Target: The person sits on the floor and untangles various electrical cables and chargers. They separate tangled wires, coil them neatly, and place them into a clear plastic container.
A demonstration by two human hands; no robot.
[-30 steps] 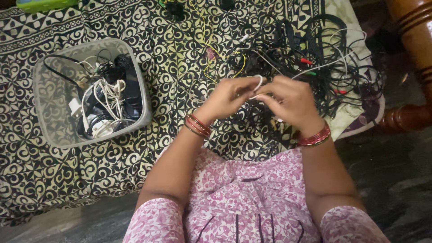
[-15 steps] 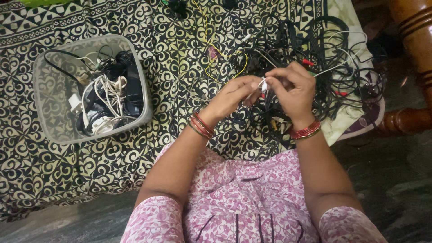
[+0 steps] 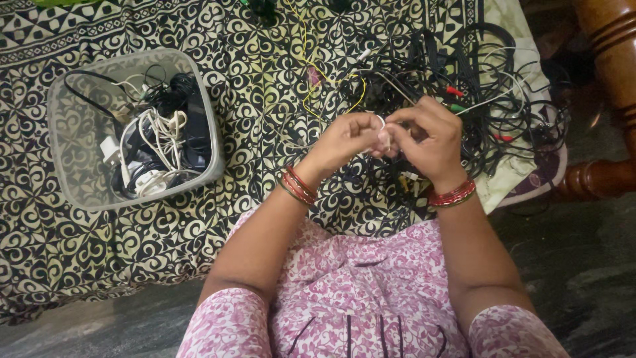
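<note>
My left hand (image 3: 341, 142) and my right hand (image 3: 427, 139) meet over a patterned cloth, both pinching a thin white cable (image 3: 382, 131) that forms a small loop between the fingertips. The white cable trails off to the upper right into a big tangle of black cables (image 3: 464, 79) lying just behind my hands. Red and gold bangles sit on both wrists.
A clear plastic tub (image 3: 76, 159) at the left holds coiled white and black cables and chargers. A yellow wire (image 3: 311, 73) runs across the black-and-cream cloth (image 3: 252, 132). A turned wooden furniture leg (image 3: 606, 99) stands at the right, on a dark floor.
My hands stayed together on the white cable, working it; the right hand shifted slightly and the small white loop now shows again between the fingertips.
</note>
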